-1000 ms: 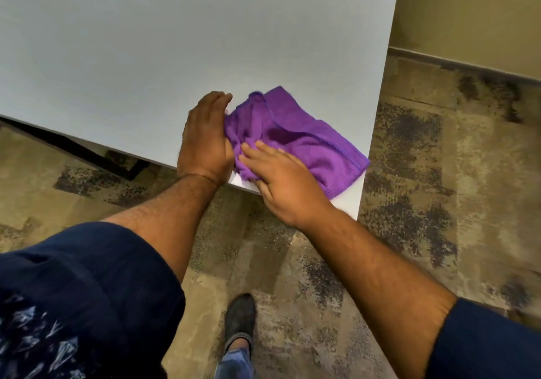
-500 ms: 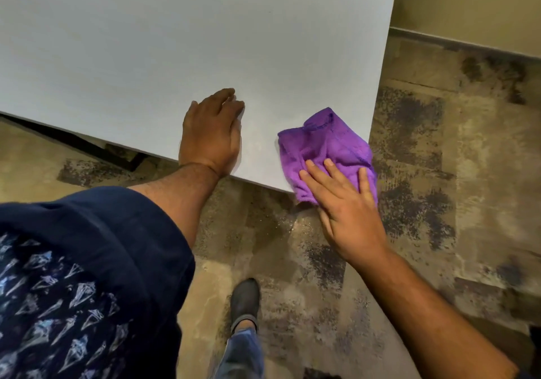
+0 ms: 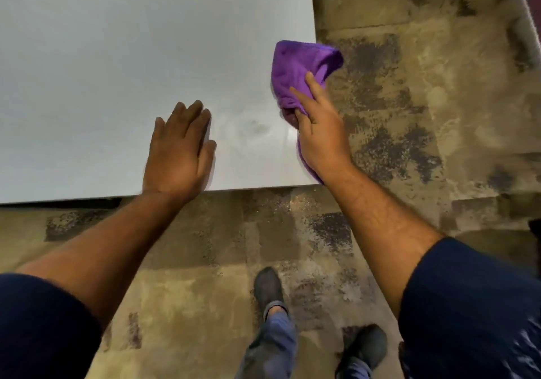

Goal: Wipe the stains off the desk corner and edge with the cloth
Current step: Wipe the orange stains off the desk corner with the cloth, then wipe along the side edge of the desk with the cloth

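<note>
A purple cloth (image 3: 301,70) is bunched over the right edge of the pale grey desk (image 3: 117,71), just beyond the near right corner. My right hand (image 3: 319,135) grips the cloth from behind, fingers pressing it onto the edge, with a fold trailing under the palm. My left hand (image 3: 180,150) lies flat on the desk top near the front edge, fingers together, holding nothing. A faint dark smudge (image 3: 257,127) shows on the desk between the two hands.
Mottled brown and grey carpet (image 3: 409,115) surrounds the desk in front and to the right. My two dark shoes (image 3: 268,291) stand on it below the desk's front edge. A wall base runs along the top right.
My right hand has carried the cloth from the front edge around the corner and up the right edge. My left hand stays flat on the desk. The view has turned squarer to the desk.
</note>
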`<state>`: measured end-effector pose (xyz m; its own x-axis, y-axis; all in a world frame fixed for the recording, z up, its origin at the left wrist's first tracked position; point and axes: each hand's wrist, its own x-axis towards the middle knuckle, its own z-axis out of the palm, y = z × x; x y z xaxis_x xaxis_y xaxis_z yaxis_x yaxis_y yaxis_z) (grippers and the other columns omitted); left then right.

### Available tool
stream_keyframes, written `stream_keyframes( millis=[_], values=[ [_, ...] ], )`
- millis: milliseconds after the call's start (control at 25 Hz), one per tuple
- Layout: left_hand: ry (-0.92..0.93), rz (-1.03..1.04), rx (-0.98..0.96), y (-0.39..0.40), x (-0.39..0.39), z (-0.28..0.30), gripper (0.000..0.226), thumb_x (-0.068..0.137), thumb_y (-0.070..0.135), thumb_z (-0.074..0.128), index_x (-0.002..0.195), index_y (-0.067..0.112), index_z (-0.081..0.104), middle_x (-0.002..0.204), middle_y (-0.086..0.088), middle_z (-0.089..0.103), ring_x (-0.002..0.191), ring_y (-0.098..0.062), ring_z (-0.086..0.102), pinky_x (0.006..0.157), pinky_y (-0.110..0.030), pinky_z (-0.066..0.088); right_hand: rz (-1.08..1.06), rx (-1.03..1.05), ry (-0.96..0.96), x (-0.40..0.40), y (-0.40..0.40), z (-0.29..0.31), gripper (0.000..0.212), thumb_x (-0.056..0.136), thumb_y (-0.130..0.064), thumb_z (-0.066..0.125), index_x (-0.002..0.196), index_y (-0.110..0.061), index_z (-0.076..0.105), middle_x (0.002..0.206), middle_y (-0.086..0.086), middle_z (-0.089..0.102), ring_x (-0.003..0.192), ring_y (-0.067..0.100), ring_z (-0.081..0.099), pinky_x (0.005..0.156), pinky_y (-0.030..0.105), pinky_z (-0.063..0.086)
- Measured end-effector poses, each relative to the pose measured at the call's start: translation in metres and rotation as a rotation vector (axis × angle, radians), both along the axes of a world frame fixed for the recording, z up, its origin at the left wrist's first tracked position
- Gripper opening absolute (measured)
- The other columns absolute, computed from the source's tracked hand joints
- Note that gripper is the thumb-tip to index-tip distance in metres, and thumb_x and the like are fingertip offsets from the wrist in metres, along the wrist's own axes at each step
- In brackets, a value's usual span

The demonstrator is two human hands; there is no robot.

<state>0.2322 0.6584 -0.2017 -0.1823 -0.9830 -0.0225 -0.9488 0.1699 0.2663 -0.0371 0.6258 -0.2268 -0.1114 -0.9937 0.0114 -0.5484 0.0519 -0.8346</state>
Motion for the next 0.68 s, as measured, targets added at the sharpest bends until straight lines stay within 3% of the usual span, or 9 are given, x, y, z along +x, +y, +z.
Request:
stream_keyframes(
  millis=[80, 200, 320, 440, 520, 680],
  values=[
    [0.024, -0.117, 0.035, -0.012, -0.009, 0.001, 0.061, 0.111, 0.041, 0.035, 0.166, 0.016, 0.031, 0.177, -0.005, 0.025, 0.166, -0.026, 0.015, 0.135, -0.053, 0.012, -0.166, -0.022, -0.15, -0.004, 0.003, -0.003, 0.043, 0.101, 0.004, 0.049, 0.139, -0.009, 0.066, 0.159, 0.002, 0.05, 0.145, 0.017, 0.048, 0.117, 0.022, 0.042],
    [0.26, -0.179, 0.099, -0.047, -0.047, 0.005, 0.06, 0.112, 0.042, 0.035, 0.167, 0.019, 0.03, 0.178, 0.001, 0.022, 0.166, -0.018, 0.016, 0.136, -0.048, 0.014, -0.332, -0.052, -0.183, -0.004, 0.008, -0.005, 0.038, 0.1, -0.001, 0.051, 0.132, -0.01, 0.07, 0.127, 0.01, 0.073, 0.116, 0.023, 0.067, 0.103, 0.039, 0.056],
    [0.439, -0.037, 0.035, -0.08, -0.089, -0.001, 0.053, 0.113, 0.037, 0.039, 0.162, 0.017, 0.041, 0.173, 0.0, 0.037, 0.16, -0.016, 0.032, 0.133, -0.039, 0.026, -0.49, 0.077, -0.557, -0.014, 0.021, -0.015, 0.033, 0.104, -0.009, 0.048, 0.126, -0.013, 0.072, 0.112, 0.009, 0.077, 0.108, 0.028, 0.071, 0.1, 0.045, 0.057],
    [0.411, 0.025, -0.037, -0.085, -0.093, -0.01, 0.048, 0.111, 0.032, 0.042, 0.155, 0.015, 0.052, 0.163, -0.003, 0.051, 0.152, -0.018, 0.045, 0.129, -0.04, 0.035, -0.724, 0.197, -1.194, -0.024, 0.055, -0.02, 0.028, 0.109, -0.012, 0.045, 0.123, -0.018, 0.069, 0.11, 0.001, 0.076, 0.108, 0.022, 0.073, 0.097, 0.037, 0.059],
    [0.327, -0.019, -0.047, -0.085, -0.094, -0.01, 0.047, 0.111, 0.034, 0.041, 0.153, 0.018, 0.054, 0.163, -0.001, 0.051, 0.152, -0.017, 0.044, 0.129, -0.042, 0.034, -0.855, 0.214, -1.522, -0.032, 0.075, -0.028, 0.023, 0.111, -0.015, 0.046, 0.119, -0.022, 0.066, 0.112, 0.001, 0.075, 0.105, 0.019, 0.072, 0.096, 0.035, 0.059],
    [0.183, -0.075, -0.05, -0.084, -0.102, -0.006, 0.05, 0.109, 0.042, 0.045, 0.156, 0.023, 0.051, 0.168, 0.003, 0.043, 0.157, -0.012, 0.036, 0.131, -0.034, 0.029, -0.833, 0.118, -1.769, -0.034, 0.099, -0.047, 0.024, 0.11, -0.023, 0.046, 0.124, -0.024, 0.066, 0.122, 0.002, 0.077, 0.114, 0.02, 0.073, 0.099, 0.042, 0.057]
  ],
)
